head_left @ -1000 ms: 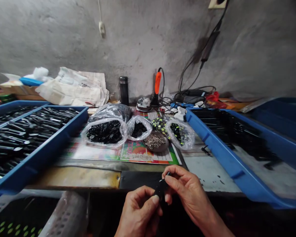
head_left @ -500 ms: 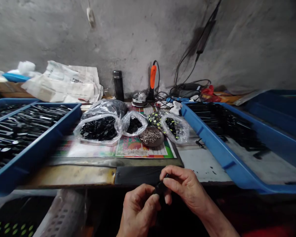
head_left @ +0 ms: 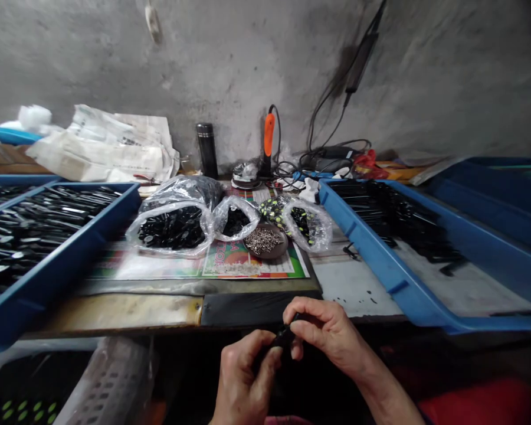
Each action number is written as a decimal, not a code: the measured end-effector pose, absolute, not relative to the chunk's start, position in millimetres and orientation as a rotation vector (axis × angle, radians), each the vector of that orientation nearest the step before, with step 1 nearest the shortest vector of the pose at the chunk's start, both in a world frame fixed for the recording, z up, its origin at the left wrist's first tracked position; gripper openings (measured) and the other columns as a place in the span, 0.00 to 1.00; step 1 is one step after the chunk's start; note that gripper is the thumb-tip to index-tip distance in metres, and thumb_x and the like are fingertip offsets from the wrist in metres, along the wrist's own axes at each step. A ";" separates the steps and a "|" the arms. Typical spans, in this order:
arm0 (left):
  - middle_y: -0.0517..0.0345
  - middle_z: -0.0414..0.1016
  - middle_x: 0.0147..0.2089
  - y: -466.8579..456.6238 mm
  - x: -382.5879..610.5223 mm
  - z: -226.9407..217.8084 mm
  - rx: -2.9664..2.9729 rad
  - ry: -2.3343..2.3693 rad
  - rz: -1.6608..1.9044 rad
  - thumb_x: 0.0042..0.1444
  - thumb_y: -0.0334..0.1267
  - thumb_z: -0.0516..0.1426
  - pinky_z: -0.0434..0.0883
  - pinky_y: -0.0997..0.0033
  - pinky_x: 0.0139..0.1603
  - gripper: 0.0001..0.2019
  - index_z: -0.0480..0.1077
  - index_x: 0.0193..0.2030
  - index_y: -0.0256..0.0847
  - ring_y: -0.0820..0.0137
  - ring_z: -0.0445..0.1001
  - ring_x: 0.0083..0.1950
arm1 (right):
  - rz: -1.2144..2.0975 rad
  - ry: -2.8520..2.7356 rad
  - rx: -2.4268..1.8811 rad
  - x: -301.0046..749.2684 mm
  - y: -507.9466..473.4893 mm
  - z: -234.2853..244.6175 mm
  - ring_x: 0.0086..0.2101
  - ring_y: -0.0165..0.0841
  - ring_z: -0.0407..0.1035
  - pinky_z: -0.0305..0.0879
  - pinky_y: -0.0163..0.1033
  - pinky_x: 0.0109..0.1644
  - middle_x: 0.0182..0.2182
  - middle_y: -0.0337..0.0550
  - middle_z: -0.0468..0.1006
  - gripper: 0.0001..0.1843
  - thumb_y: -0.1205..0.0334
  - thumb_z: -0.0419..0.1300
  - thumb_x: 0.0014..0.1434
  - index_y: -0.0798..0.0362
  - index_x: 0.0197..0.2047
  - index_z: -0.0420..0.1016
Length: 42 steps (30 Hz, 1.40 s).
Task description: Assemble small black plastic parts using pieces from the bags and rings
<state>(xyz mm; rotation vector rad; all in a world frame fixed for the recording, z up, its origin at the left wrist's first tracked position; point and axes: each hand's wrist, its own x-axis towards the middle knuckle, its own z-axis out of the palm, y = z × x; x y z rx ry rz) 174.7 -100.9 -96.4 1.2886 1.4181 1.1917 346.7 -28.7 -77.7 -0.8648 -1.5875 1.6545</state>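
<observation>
A small black part (head_left: 284, 336), its exact kind hard to make out, is pinched between both hands just in front of the bench edge. My left hand (head_left: 250, 372) grips its lower left end with thumb and forefinger. The fingertips of my right hand (head_left: 321, 330) close on its upper right end. Beyond them on the bench, a round dish (head_left: 272, 251) holds many small metal screws. Around the dish stand open plastic bags of small black parts: a large bag (head_left: 172, 227), a smaller bag (head_left: 235, 218) and a bag (head_left: 310, 227) with black-and-yellow pieces.
A blue tray (head_left: 86, 236) full of long black pieces stands at left, another blue tray (head_left: 393, 286) partly filled at right. Behind are a black flask (head_left: 207, 150), an orange-handled tool (head_left: 269, 136) upright with its cord, and papers (head_left: 110, 147). A perforated basket (head_left: 101, 383) sits below left.
The view has shifted slightly, so the bench things sit a little further left in the picture. Both hands keep their hold on the black part, with barely any change in pose.
</observation>
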 end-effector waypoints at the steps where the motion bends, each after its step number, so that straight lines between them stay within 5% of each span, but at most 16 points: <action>1: 0.59 0.67 0.21 -101.0 174.8 -95.4 1.321 1.431 1.198 0.59 0.45 0.59 0.57 0.75 0.22 0.13 0.77 0.29 0.40 0.74 0.60 0.21 | 1.649 -1.583 -0.866 346.6 -29.0 -77.7 0.22 0.28 0.74 0.68 0.28 0.29 0.22 0.36 0.75 0.13 0.53 0.64 0.62 0.56 0.37 0.74; 22: 0.54 0.77 0.27 -100.5 177.6 -95.3 1.485 1.364 1.410 0.59 0.35 0.60 0.64 0.74 0.31 0.07 0.79 0.31 0.42 0.69 0.72 0.26 | 1.552 -1.625 -0.821 343.6 -34.3 -77.3 0.25 0.30 0.75 0.70 0.31 0.32 0.28 0.38 0.76 0.11 0.56 0.64 0.62 0.55 0.35 0.75; 27: 0.57 0.72 0.23 -99.4 178.4 -90.6 1.235 1.302 1.257 0.59 0.46 0.60 0.60 0.76 0.23 0.14 0.78 0.30 0.38 0.75 0.64 0.21 | 1.467 -1.632 -0.921 339.3 -35.1 -78.2 0.23 0.28 0.72 0.66 0.30 0.30 0.24 0.36 0.74 0.13 0.52 0.63 0.62 0.54 0.36 0.75; 31: 0.61 0.69 0.21 -97.7 179.6 -89.3 0.816 1.108 1.120 0.49 0.58 0.66 0.55 0.80 0.15 0.23 0.71 0.29 0.36 0.81 0.58 0.15 | 1.469 -1.616 -0.992 336.1 -37.1 -76.3 0.20 0.25 0.64 0.60 0.28 0.25 0.20 0.34 0.69 0.18 0.47 0.63 0.62 0.55 0.33 0.73; 42: 0.61 0.72 0.18 -98.2 178.5 -83.7 0.522 1.064 1.066 0.39 0.56 0.71 0.52 0.82 0.13 0.26 0.67 0.26 0.37 0.83 0.58 0.13 | 1.517 -1.581 -1.098 326.8 -43.4 -88.9 0.15 0.23 0.59 0.53 0.25 0.18 0.16 0.31 0.65 0.21 0.43 0.60 0.63 0.55 0.32 0.69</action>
